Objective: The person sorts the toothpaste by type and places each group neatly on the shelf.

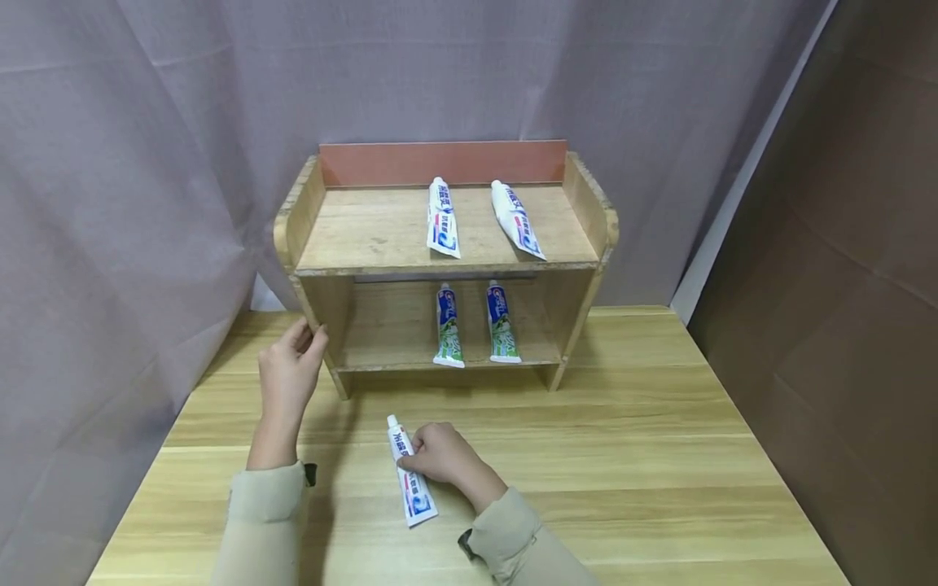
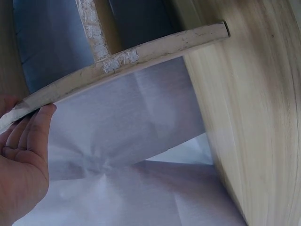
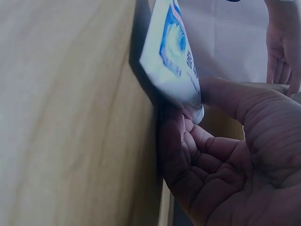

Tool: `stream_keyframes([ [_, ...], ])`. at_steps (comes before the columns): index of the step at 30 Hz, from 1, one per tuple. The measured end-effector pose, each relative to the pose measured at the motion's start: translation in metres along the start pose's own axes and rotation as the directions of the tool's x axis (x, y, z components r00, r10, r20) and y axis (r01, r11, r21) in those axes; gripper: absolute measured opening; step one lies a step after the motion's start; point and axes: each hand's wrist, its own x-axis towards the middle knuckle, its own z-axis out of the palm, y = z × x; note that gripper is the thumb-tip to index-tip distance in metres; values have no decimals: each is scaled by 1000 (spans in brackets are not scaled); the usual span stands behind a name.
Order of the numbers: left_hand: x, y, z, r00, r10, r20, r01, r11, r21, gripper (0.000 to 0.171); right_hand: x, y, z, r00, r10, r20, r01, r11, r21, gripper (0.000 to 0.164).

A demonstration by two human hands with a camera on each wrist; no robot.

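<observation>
My right hand (image 1: 449, 457) pinches a white toothpaste tube (image 1: 416, 495) with blue print, its cap pointing toward the shelf. Seen from the right wrist, the thumb lies on one face of the tube (image 3: 171, 66) and the fingers curl under it, close over the tabletop. My left hand (image 1: 287, 376) grips the front edge of the left side board of a small two-tier wooden shelf (image 1: 366, 236). The left wrist view has the fingers (image 2: 35, 134) against the outer face of that side board (image 2: 160, 51), the thumb behind it.
Two white toothpaste tubes (image 1: 443, 220) (image 1: 518, 218) lie on the upper tier. Below them, two blue-and-green tubes (image 1: 448, 325) (image 1: 501, 322) lie on the lower tier. The shelf stands on a wooden table (image 1: 645, 456), with a grey curtain (image 1: 440, 73) behind and a brown panel (image 1: 828, 268) at right.
</observation>
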Motion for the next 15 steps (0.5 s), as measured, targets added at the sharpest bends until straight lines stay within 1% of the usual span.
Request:
stream_keyframes([
  [15,0,2,0,1000,-7,7,7,1000,-9,28,1,1,-2,1000,-5,7,5,1000,13,28],
])
